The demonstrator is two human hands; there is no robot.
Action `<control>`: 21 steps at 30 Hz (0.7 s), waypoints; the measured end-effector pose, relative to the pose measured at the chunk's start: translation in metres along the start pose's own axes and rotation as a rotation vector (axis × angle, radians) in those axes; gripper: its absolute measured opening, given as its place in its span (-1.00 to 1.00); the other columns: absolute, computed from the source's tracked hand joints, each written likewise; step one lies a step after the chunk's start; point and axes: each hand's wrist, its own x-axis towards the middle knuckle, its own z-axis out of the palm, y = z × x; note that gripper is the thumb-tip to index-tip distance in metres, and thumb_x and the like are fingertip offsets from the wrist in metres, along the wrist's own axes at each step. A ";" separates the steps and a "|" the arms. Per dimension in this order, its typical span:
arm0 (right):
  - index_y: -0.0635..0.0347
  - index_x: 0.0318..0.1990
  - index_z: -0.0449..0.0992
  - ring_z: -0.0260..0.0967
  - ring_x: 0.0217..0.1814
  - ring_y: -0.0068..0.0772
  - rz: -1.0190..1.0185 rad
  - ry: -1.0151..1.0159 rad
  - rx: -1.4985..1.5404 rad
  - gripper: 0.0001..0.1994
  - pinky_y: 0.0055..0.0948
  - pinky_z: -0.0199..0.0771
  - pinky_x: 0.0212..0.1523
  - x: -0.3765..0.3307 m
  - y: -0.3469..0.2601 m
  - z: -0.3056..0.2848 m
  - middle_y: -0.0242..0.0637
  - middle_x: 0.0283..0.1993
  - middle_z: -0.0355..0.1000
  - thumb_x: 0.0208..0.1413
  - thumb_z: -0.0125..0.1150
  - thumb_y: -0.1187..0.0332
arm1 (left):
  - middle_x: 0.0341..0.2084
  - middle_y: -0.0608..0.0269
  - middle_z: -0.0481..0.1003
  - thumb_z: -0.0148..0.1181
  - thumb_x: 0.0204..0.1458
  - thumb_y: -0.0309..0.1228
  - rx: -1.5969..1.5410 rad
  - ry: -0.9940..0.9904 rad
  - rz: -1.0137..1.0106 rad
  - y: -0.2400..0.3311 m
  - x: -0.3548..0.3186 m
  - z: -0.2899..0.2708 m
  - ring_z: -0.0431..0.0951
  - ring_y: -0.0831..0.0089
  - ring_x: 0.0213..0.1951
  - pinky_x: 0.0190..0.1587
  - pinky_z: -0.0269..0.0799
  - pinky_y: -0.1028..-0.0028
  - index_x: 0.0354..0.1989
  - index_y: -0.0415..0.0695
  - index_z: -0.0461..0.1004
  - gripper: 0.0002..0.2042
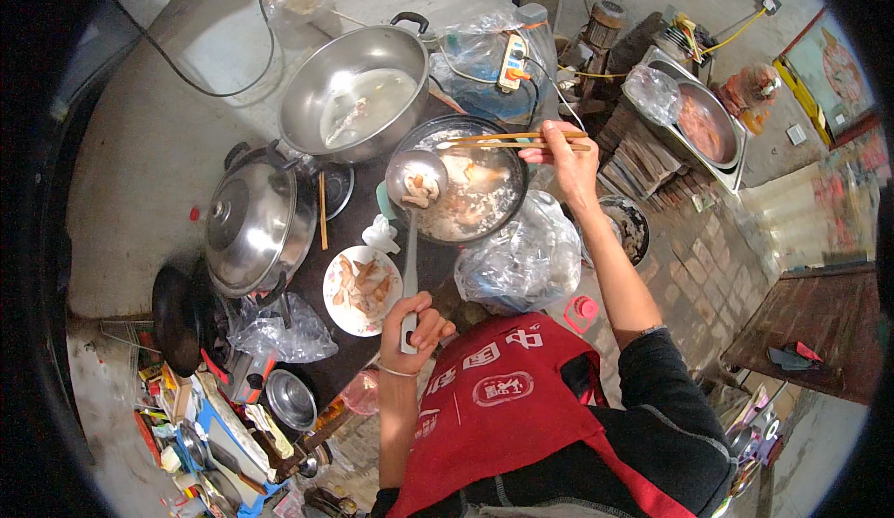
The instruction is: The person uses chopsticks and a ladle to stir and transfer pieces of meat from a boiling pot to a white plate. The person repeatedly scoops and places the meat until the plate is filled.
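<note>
My left hand (413, 333) is closed round the handle of a metal ladle (412, 248). The ladle's bowl is over the near left rim of a dark round pan (518, 203), and several brownish food pieces (419, 186) lie in it. A pair of wooden chopsticks (507, 137) is pinched in my right hand (568, 156) at the pan's far right. Their tips reach left over the pan, close to the ladle bowl. Pale pieces in foamy liquid (473, 187) fill the pan. Nearer my left hand, a white plate (331, 311) bears more brownish pieces.
Behind the pan stands a large steel pot (303, 108) with cloudy liquid. A lidded steel pot (244, 215) is at the left, with another pair of chopsticks (323, 211) beside it. A clear plastic bag (520, 262) bulges near the pan. A power strip (513, 61) hangs behind.
</note>
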 end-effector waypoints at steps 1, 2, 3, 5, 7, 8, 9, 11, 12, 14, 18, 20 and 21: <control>0.45 -0.27 0.41 0.47 -0.52 -0.34 0.015 -0.019 0.029 -0.76 -0.50 0.53 -0.51 -0.004 -0.001 0.005 -0.16 -0.47 0.42 0.13 0.05 0.35 | -0.94 0.48 0.14 -0.23 0.16 -0.32 -0.002 -0.023 -0.011 0.000 0.002 0.000 0.05 0.61 -0.87 -0.35 0.17 0.51 -0.52 -0.01 0.24 -0.79; 0.42 -0.28 0.41 0.47 -0.52 -0.36 0.032 -0.037 0.014 -0.77 -0.51 0.52 -0.51 -0.007 0.000 0.012 -0.18 -0.46 0.43 0.13 0.07 0.34 | -0.94 0.47 0.14 -0.24 0.16 -0.32 -0.005 -0.025 -0.023 -0.001 0.003 0.001 0.06 0.61 -0.87 -0.35 0.17 0.51 -0.53 -0.01 0.23 -0.79; 0.41 -0.27 0.42 0.47 -0.52 -0.38 0.064 -0.097 -0.021 -0.77 -0.54 0.51 -0.52 -0.009 0.006 0.016 -0.18 -0.46 0.43 0.13 0.07 0.35 | -0.94 0.47 0.15 -0.24 0.16 -0.32 -0.005 -0.030 -0.038 0.000 0.005 0.003 0.06 0.61 -0.87 -0.34 0.18 0.51 -0.53 -0.01 0.23 -0.78; 0.41 -0.23 0.42 0.47 -0.52 -0.34 0.041 -0.185 -0.110 -0.76 -0.50 0.53 -0.50 -0.011 0.018 0.013 -0.16 -0.44 0.42 0.14 0.06 0.33 | -0.94 0.47 0.16 -0.25 0.16 -0.31 0.000 -0.025 -0.062 0.001 0.007 0.006 0.07 0.61 -0.86 -0.35 0.17 0.51 -0.53 -0.01 0.23 -0.78; 0.41 -0.25 0.42 0.45 -0.55 -0.40 0.041 -0.094 -0.076 -0.76 -0.57 0.49 -0.54 -0.010 0.009 0.013 -0.19 -0.46 0.42 0.13 0.07 0.33 | -0.94 0.47 0.16 -0.25 0.15 -0.31 0.000 0.006 -0.054 0.000 0.003 0.007 0.07 0.62 -0.87 -0.35 0.17 0.51 -0.53 0.00 0.22 -0.78; 0.41 -0.26 0.42 0.44 -0.57 -0.43 0.041 -0.050 -0.059 -0.76 -0.60 0.47 -0.57 -0.009 0.001 0.012 -0.21 -0.47 0.42 0.13 0.07 0.33 | -0.94 0.47 0.15 -0.24 0.15 -0.31 0.003 0.005 -0.043 0.000 0.003 0.006 0.06 0.62 -0.86 -0.36 0.16 0.52 -0.53 0.00 0.22 -0.79; 0.42 -0.26 0.42 0.44 -0.58 -0.42 0.017 -0.043 -0.075 -0.74 -0.59 0.48 -0.58 -0.011 -0.008 0.009 -0.22 -0.48 0.41 0.13 0.07 0.31 | -0.94 0.48 0.14 -0.24 0.15 -0.30 0.005 0.002 -0.039 0.000 0.003 0.005 0.06 0.62 -0.86 -0.36 0.16 0.52 -0.53 0.01 0.22 -0.79; 0.40 -0.29 0.43 0.44 -0.58 -0.42 0.026 -0.006 -0.117 -0.75 -0.59 0.47 -0.60 -0.010 -0.008 -0.004 -0.23 -0.49 0.41 0.14 0.06 0.31 | -0.94 0.49 0.13 -0.23 0.14 -0.30 0.010 0.001 -0.028 -0.001 0.001 0.004 0.05 0.62 -0.86 -0.37 0.15 0.52 -0.52 0.01 0.21 -0.80; 0.40 -0.31 0.43 0.45 -0.58 -0.42 0.042 0.011 -0.144 -0.75 -0.59 0.47 -0.61 -0.010 -0.008 -0.010 -0.23 -0.49 0.41 0.14 0.05 0.30 | -0.94 0.49 0.13 -0.22 0.14 -0.30 0.014 0.002 -0.024 -0.001 0.001 0.003 0.05 0.62 -0.86 -0.37 0.14 0.53 -0.52 0.01 0.21 -0.80; 0.36 -0.35 0.44 0.41 -0.58 -0.52 0.068 -0.042 -0.213 -0.76 -0.61 0.45 -0.58 -0.019 -0.010 -0.018 -0.29 -0.51 0.40 0.14 0.05 0.30 | -0.94 0.50 0.13 -0.21 0.14 -0.30 0.022 0.013 -0.013 0.000 0.000 0.003 0.04 0.63 -0.86 -0.37 0.14 0.53 -0.52 0.02 0.22 -0.81; 0.37 -0.38 0.46 0.35 -0.55 -0.62 0.115 -0.258 -0.337 -0.78 -0.62 0.38 -0.50 -0.037 -0.003 -0.024 -0.36 -0.51 0.39 0.13 0.07 0.34 | -0.95 0.50 0.11 -0.20 0.13 -0.30 0.031 0.044 0.024 0.002 -0.005 0.006 0.03 0.64 -0.86 -0.38 0.14 0.53 -0.52 0.01 0.22 -0.81; 0.40 -0.41 0.48 0.37 -0.53 -0.53 0.046 -0.383 -0.396 -0.79 -0.57 0.38 -0.49 -0.046 0.010 -0.020 -0.31 -0.46 0.41 0.11 0.09 0.37 | -0.95 0.50 0.10 -0.20 0.13 -0.30 0.034 0.050 0.037 0.002 -0.004 0.006 0.02 0.63 -0.86 -0.38 0.14 0.54 -0.52 0.01 0.22 -0.81; 0.40 -0.41 0.48 0.38 -0.51 -0.46 -0.135 -0.500 -0.514 -0.80 -0.53 0.38 -0.49 -0.045 0.017 -0.016 -0.27 -0.44 0.41 0.09 0.10 0.39 | -0.95 0.50 0.10 -0.20 0.13 -0.30 0.037 0.050 0.042 0.003 -0.004 0.005 0.02 0.63 -0.86 -0.37 0.14 0.54 -0.52 0.01 0.22 -0.81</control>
